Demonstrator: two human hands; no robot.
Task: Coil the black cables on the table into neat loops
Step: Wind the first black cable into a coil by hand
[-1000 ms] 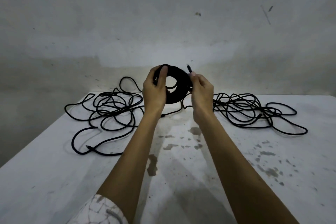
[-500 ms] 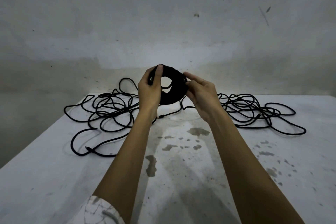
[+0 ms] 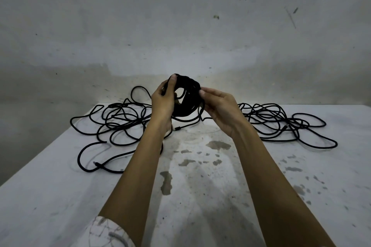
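Note:
A tight black coil of cable [image 3: 189, 98] is held up above the far middle of the table. My left hand [image 3: 163, 100] grips its left side, thumb over the top of the ring. My right hand [image 3: 219, 106] pinches the coil's right edge with thumb and fingers. A short tail of cable with a plug [image 3: 177, 128] hangs from the coil down onto the table. A loose black cable tangle [image 3: 112, 122] sprawls at the far left of the table, and another loose tangle [image 3: 281, 124] lies at the far right.
The white table [image 3: 190, 196] is stained with grey patches in its middle. Its left edge runs diagonally at the left, with a drop beyond. A stained grey wall [image 3: 180, 26] stands right behind the table.
The cable end that stuck up by my right hand has been tucked in. My right hand has turned and now pinches the coil's right edge. The coil has tilted slightly.

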